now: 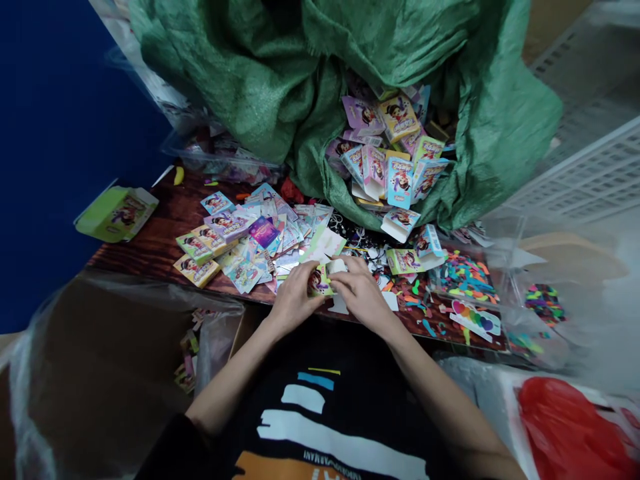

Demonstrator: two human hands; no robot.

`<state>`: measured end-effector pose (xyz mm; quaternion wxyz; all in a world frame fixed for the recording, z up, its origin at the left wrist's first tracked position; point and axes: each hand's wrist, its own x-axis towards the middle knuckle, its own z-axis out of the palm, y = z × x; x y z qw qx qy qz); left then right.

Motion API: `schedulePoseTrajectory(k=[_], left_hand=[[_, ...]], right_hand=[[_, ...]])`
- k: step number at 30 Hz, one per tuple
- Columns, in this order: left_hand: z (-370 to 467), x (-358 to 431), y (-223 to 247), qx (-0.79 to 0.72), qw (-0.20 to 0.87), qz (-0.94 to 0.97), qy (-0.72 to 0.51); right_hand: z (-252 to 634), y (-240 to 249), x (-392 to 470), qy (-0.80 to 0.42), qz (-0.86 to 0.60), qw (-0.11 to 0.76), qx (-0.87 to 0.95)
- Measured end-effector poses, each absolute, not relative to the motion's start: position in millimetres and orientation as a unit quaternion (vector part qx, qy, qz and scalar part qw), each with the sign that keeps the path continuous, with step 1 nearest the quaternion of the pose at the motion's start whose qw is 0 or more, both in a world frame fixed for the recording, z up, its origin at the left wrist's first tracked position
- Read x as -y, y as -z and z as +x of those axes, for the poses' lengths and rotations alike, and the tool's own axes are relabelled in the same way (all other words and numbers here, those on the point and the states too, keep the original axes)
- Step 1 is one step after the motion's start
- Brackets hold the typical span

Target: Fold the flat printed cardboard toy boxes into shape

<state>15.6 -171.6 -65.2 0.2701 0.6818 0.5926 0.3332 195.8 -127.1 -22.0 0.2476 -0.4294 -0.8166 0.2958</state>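
Observation:
My left hand (296,297) is closed around the left side of a small yellow-green printed box (320,281) at the table's front edge. From the other side, my right hand (361,293) has its fingers bent at the box's white flap (337,266). What lies inside the box cannot be seen. Just beyond it is a pale green sheet (325,243). Left of my hands, printed cards and leaflets (285,223) are heaped beside several small filled-looking boxes (200,248). A green box (404,261) lies to the right of my right hand.
A big green woven sack (240,80) spills small printed boxes (400,180) at the back. Colourful small pieces (465,277) fill a clear tray on the right. A larger green carton (117,215) stands far left. Below left is a plastic-lined cardboard box (100,373).

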Motion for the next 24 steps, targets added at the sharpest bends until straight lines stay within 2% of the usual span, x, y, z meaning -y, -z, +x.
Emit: schedulePoseTrajectory(k=[5, 10, 15, 18, 22, 24], left_hand=[[18, 171, 66, -0.600, 0.286, 0.672, -0.326], [23, 170, 65, -0.600, 0.308, 0.662, -0.329], [19, 170, 66, -0.626, 0.324, 0.633, -0.321], [19, 169, 69, -0.631, 0.333, 0.619, -0.328], [23, 167, 68, -0.624, 0.353, 0.605, -0.346], [22, 167, 66, -0.624, 0.358, 0.599, -0.351]], right_hand=[[213, 4, 129, -0.356, -0.466, 0.351, 0.730], [226, 11, 132, -0.365, -0.461, 0.321, 0.742], [256, 26, 121, -0.270, -0.544, 0.329, 0.723], [263, 36, 110, -0.186, -0.578, 0.246, 0.756], [246, 50, 96, -0.076, -0.636, 0.022, 0.768], [238, 52, 92, -0.050, -0.644, -0.047, 0.762]])
